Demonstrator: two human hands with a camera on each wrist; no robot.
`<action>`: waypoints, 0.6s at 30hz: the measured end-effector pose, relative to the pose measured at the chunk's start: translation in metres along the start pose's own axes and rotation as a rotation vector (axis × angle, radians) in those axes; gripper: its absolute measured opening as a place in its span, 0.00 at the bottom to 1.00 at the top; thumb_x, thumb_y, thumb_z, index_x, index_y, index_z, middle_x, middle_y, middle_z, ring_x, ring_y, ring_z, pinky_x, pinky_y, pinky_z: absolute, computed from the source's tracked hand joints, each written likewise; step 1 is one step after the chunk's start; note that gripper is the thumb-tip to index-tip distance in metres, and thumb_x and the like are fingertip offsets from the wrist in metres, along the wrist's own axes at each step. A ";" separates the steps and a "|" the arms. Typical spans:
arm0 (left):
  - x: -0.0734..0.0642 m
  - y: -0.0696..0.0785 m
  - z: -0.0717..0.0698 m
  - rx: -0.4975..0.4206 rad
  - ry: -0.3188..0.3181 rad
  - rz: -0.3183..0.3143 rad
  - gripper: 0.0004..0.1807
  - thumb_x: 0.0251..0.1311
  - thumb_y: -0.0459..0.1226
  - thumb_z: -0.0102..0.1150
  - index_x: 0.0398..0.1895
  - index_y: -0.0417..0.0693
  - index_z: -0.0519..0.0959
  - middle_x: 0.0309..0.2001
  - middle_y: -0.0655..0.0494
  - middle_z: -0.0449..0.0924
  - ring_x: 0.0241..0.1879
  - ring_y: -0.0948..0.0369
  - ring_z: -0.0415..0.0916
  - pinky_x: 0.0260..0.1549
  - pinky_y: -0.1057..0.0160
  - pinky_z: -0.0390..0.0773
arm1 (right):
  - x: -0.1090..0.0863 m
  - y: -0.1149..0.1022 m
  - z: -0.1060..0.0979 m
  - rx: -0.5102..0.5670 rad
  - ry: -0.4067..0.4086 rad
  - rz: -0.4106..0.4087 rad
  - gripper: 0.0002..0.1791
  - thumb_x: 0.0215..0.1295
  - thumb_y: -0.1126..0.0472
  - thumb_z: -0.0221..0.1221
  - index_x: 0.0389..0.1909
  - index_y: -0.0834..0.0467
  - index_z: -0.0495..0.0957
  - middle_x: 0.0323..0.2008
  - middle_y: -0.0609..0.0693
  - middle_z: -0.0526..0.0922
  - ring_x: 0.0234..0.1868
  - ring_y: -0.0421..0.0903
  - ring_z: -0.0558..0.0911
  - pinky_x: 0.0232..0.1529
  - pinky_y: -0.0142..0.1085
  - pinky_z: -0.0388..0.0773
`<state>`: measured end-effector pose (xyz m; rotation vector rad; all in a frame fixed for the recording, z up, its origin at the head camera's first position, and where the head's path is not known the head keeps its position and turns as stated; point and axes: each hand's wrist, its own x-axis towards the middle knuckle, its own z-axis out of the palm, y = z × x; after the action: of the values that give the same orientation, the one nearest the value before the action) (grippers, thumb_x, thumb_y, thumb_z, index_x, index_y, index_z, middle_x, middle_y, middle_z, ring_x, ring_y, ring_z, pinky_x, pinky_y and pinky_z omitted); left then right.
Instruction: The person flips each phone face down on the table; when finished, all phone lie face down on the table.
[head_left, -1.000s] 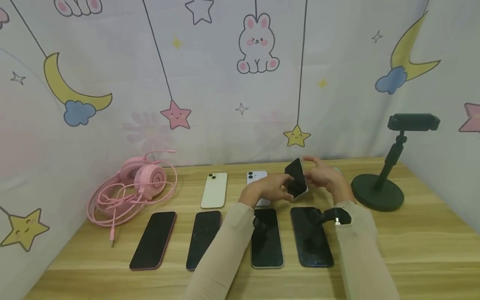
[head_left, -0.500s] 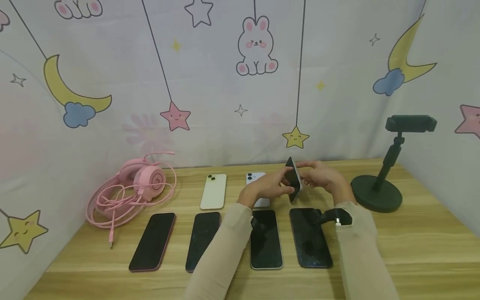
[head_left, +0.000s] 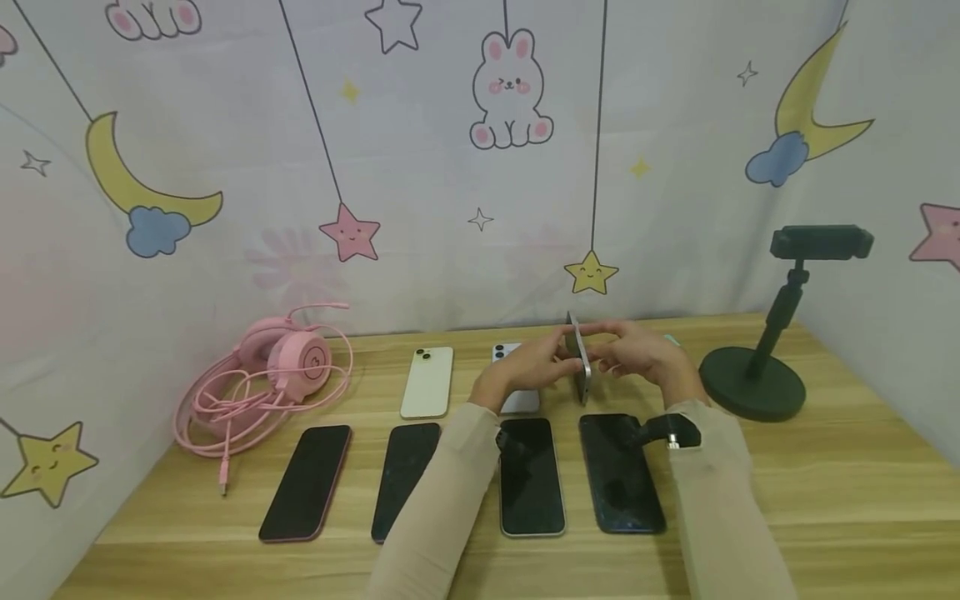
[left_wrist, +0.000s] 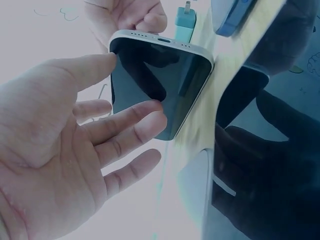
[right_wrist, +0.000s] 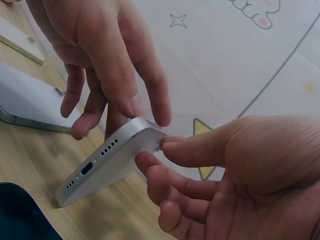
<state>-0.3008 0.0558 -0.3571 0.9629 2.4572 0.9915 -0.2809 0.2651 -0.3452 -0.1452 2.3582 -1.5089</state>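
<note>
Both hands are at a smartphone [head_left: 581, 367] with a black screen, a pale back and a silver frame. It stands on a long edge at the table top; whether it touches the wood I cannot tell. The left hand [left_wrist: 75, 115] grips it from the screen side, thumb at the upper edge and fingertips by the glass. On the back side, the right hand [right_wrist: 240, 175] holds its upper edge near the corner with thumb and curled fingers. A white phone [head_left: 521, 402] lies face down beside the left hand, partly hidden by it.
A cream phone [head_left: 427, 383] lies face down at the back. Several black-screened phones, one at the left [head_left: 306, 483], form a front row below the forearms. Pink headphones [head_left: 300, 362] with coiled cable sit left; a dark green stand [head_left: 753, 383] is right. A mint-green plug [left_wrist: 185, 22] lies behind.
The smartphone has turned between the hands from its screen facing the head camera to nearly edge-on, and shifted slightly left. The right hand has moved left with it.
</note>
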 end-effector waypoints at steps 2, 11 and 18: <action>0.000 0.000 -0.001 0.001 0.003 0.004 0.35 0.76 0.50 0.49 0.79 0.52 0.51 0.63 0.45 0.76 0.53 0.55 0.80 0.50 0.56 0.78 | 0.001 0.001 0.000 -0.007 -0.013 -0.006 0.29 0.75 0.64 0.53 0.75 0.59 0.61 0.50 0.58 0.80 0.43 0.55 0.80 0.41 0.43 0.76; -0.001 -0.001 -0.004 0.018 0.011 -0.007 0.37 0.75 0.51 0.49 0.79 0.48 0.50 0.65 0.45 0.74 0.60 0.53 0.76 0.57 0.52 0.74 | 0.007 0.010 0.003 -0.004 -0.080 0.004 0.32 0.74 0.63 0.55 0.76 0.61 0.58 0.61 0.65 0.74 0.51 0.55 0.81 0.55 0.52 0.76; -0.001 -0.003 -0.008 0.020 0.023 -0.018 0.36 0.75 0.49 0.50 0.79 0.46 0.53 0.63 0.46 0.76 0.56 0.55 0.78 0.55 0.54 0.75 | 0.007 0.014 0.007 0.022 -0.114 0.033 0.33 0.74 0.61 0.56 0.76 0.62 0.57 0.62 0.66 0.74 0.58 0.60 0.78 0.60 0.55 0.72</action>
<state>-0.3055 0.0498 -0.3541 0.9393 2.4942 0.9794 -0.2838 0.2638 -0.3619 -0.1810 2.2440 -1.4706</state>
